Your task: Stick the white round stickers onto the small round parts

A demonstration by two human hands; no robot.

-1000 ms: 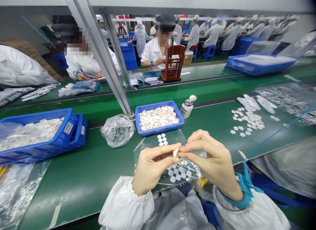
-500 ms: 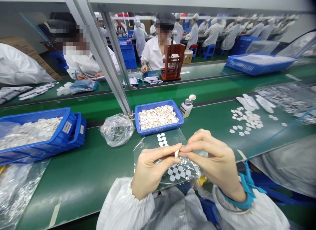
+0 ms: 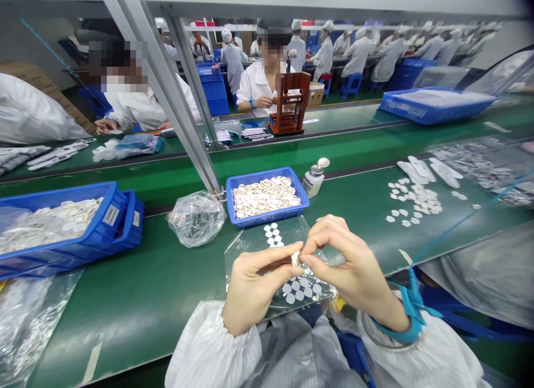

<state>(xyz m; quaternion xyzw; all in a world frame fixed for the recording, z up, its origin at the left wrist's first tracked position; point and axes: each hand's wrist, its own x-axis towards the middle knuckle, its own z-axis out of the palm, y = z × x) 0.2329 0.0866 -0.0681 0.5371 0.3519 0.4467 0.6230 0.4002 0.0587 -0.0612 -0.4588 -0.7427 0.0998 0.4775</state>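
Between the thumb and forefinger of my left hand (image 3: 256, 285) is a small round white piece (image 3: 296, 259) with a tan face, tilted on edge. My right hand (image 3: 340, 260) meets it from the other side, its thumb and forefinger pinched at the piece's edge; whether a thin layer sits in that pinch is too small to see. Below both hands lies a clear plastic sheet (image 3: 244, 244) bearing rows of white round stickers (image 3: 299, 291). Just beyond the sheet, a blue tray (image 3: 267, 218) holds many similar round pieces (image 3: 267, 198).
A white pump bottle (image 3: 312, 181) stands right of the tray, a crumpled clear bag (image 3: 196, 218) left of it. Loose white pieces (image 3: 413, 199) lie to the right. Stacked blue bins (image 3: 83, 240) sit at left. A metal post (image 3: 167, 93) rises ahead; co-workers sit across the bench.
My right fingers have shifted slightly left and bent more around the edge of the round piece. My left hand keeps its hold. Across the bench, a co-worker's hand has risen toward the brown fixture.
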